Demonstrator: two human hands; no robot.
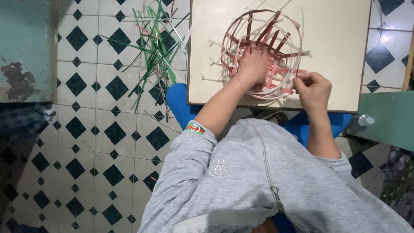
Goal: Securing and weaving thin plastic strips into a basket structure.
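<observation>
**Half-woven basket between two hands**

The half-woven basket [261,51] — red and white strips crossed into a base with loose uprights curving up into a round wall — sits on the pale counter [340,51], directly ahead of both grips. Its opening faces up toward the camera; the free strip ends fan outward all round the rim.

The left hand [252,64] lies inside the basket, palm down, fingers spread flat on the woven base — an open grip that presses rather than pinches. The right hand [312,88] is at the near right edge of the wall, fingers curled closed round a thin white strip [297,64] that runs up and away from the grip along the wall. So the strip's long axis leads from the right grip toward the far rim, while the left is the hand nearer the basket's centre.

Further left of both hands, beyond the counter's edge, a loose bundle of green strips [157,47] lies on the tiled floor [86,129].
</observation>
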